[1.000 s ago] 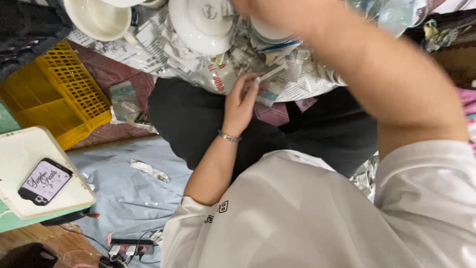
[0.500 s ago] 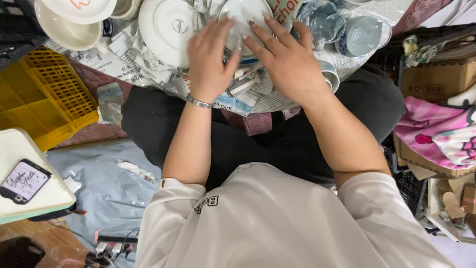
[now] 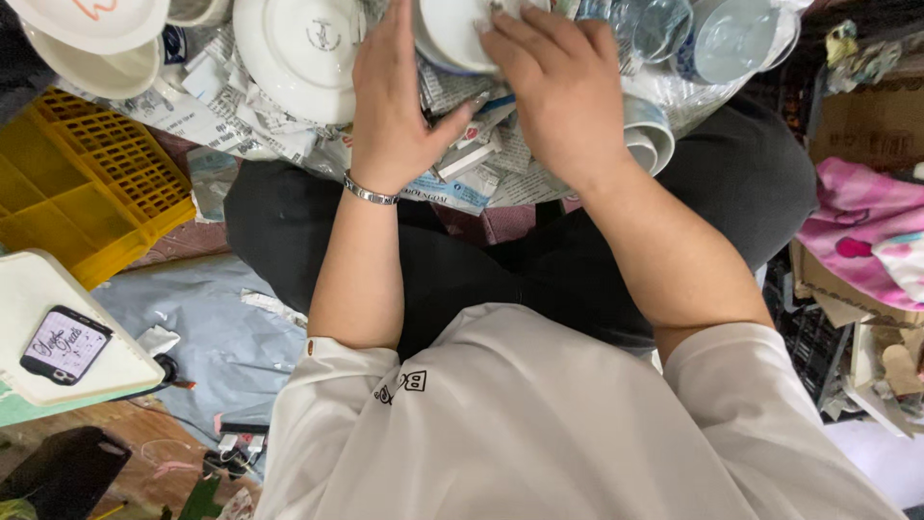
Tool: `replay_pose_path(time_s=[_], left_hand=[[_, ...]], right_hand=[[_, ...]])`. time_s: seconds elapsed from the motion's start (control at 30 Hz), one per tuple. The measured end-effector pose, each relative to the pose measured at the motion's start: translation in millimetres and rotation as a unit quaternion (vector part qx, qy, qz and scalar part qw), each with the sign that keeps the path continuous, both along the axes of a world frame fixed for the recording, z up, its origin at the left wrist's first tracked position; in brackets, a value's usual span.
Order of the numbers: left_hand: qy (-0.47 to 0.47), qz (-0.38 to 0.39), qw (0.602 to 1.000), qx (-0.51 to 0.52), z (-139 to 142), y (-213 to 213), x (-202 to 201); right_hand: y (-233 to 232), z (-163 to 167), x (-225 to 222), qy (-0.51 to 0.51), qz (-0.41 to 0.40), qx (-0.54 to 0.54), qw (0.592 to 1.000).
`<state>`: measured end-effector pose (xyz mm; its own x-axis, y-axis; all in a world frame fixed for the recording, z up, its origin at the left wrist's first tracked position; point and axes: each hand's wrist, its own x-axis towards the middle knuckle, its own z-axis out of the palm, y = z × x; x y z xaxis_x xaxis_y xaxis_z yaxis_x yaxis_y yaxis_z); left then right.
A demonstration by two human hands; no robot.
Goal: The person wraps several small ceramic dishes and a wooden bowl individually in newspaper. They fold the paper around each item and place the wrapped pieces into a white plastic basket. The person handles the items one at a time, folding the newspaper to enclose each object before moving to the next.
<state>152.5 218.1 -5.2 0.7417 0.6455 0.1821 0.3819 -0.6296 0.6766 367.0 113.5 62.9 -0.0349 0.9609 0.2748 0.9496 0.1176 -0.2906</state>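
Both hands sit a little lower than before, left hand [image 3: 390, 101] and right hand [image 3: 558, 91] grasping 1 white bowl [image 3: 450, 34] over newspaper [image 3: 462, 144], mid-wrap; folding paper around it seems next.

white short-sleeved shirt [image 3: 539, 424] — black chest mark | silver bracelet [image 3: 371, 194] — left wrist

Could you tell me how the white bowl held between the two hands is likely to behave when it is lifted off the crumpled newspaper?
The white bowl looks like glazed ceramic, so probably stiff, breakable and rather slippery. With the left hand and right hand both on it, it should lift steadily. The crumpled newspaper beneath is uneven, so setting it back may tip it.
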Motion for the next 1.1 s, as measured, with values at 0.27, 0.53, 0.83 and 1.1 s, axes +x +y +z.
replay_pose_path(time_s=[0.27,0.53,0.83,1.1], left_hand=[[-0.059,0.022,0.997,-0.041,5.7,1.5,-8.8],[0.09,0.027,0.993,0.07,27.1,1.9,-10.3],[0.049,0.033,0.989,0.134,33.9,2.2,1.1],[-0.183,0.129,0.974,-0.021,21.1,3.7,-49.1]], right_hand=[[3.8,5.8,-1.8,0.077,-0.018,-0.001,0.997],[7.2,6.6,-0.6,0.116,-0.049,-0.021,0.992],[13.1,3.1,-6.2,0.146,-0.062,-0.008,0.987],[17.6,-8.7,-6.2,0.093,-0.04,-0.088,0.991]])
